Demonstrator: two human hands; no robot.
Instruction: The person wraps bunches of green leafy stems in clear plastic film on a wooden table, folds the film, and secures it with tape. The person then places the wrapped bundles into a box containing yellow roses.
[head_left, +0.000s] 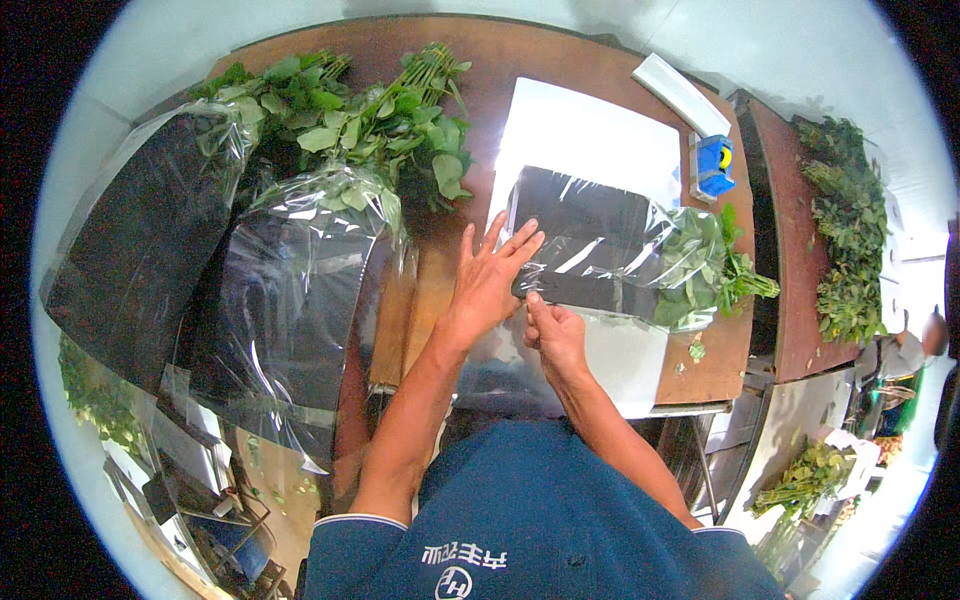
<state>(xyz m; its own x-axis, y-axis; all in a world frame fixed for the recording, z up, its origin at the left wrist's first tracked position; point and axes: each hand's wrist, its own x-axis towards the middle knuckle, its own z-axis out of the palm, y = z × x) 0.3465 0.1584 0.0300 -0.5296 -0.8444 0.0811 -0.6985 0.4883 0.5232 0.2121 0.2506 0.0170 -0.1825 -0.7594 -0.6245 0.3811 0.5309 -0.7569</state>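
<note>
A bunch of leafy green stems (694, 259) lies wrapped before me, its cut ends pointing right. Black sheet and clear plastic film (585, 255) cover its left part. My left hand (491, 274) rests flat with fingers spread over the left end of this wrapping. Just below and to the right, my right hand (556, 330) pinches the film's lower left corner between thumb and fingers. Under the bundle is a white sheet (592, 120), with more clear film hanging toward the table's front edge. What the wrapping holds inside is hidden.
A blue tape dispenser (712, 165) with yellow tape stands at the right. Two wrapped bunches (292, 292) in black and clear film lie at the left, their leafy stems (405, 120) toward the back. More greenery (844, 225) lies on another table; a person (904, 360) is far right.
</note>
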